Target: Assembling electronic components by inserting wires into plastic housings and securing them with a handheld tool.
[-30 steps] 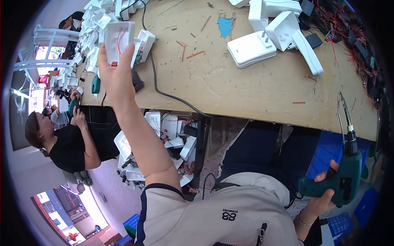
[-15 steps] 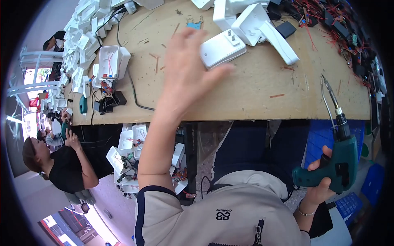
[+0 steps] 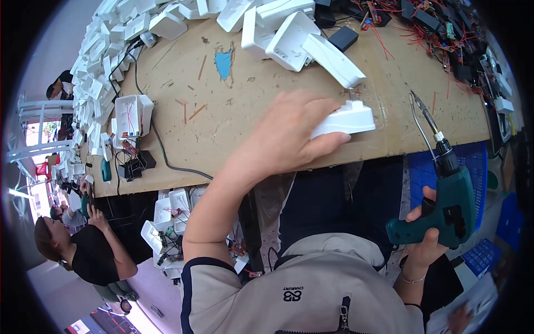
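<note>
My left hand [image 3: 297,131] is closed around a white plastic plug housing [image 3: 351,119] near the table's front edge. The housing's metal prongs point away from me. In my right hand [image 3: 427,234] is a dark green soldering gun [image 3: 455,209], gripped by its handle. Its slim metal tip and a thin curved tube beside it reach up over the table's right front edge, apart from the housing. Just beyond the held housing lie a white casing half [image 3: 336,64] and an open white casing [image 3: 289,42].
White casings [image 3: 92,83] are heaped along the left side. Circuit boards with red wires [image 3: 445,39] pile up at the back right. A black cable [image 3: 161,147] runs across the left of the table [image 3: 222,111]. Below, a box holds casings [image 3: 161,211]. A co-worker [image 3: 89,250] sits at left.
My left hand has moved right and nearer to me, closing on the plug housing and turning it. The view has shifted; my right hand still holds the soldering gun.
</note>
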Motion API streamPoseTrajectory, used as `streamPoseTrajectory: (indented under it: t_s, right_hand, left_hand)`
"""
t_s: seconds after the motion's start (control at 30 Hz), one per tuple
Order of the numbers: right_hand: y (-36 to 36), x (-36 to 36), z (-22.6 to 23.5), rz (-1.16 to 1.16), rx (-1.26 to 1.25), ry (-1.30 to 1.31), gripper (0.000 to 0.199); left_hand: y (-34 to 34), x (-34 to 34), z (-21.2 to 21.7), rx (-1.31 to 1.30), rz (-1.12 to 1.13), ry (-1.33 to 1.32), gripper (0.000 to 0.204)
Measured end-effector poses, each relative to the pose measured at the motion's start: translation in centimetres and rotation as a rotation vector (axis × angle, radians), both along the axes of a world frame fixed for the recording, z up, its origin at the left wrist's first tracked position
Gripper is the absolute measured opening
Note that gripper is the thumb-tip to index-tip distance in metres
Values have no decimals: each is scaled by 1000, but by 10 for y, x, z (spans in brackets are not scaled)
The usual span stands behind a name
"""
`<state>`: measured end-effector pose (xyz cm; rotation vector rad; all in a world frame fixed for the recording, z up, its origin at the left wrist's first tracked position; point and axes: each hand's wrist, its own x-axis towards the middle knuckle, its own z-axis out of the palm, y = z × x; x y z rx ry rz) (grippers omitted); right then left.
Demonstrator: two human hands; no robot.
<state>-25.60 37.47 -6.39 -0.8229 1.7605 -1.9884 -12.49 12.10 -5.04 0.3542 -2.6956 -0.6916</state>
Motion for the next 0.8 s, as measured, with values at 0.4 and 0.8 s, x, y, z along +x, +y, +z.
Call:
streamPoseTrajectory:
  t_s: [0.4, 0.8]
  right_hand:
    - [8, -11, -8, -27, -28, -1, 71]
    - [21, -24, -12, -46, -48, -19, 71]
  left_hand:
    - [-12, -24, -3, -58, -40, 217, 37]
    - [-50, -141, 44, -487, -262, 46, 8]
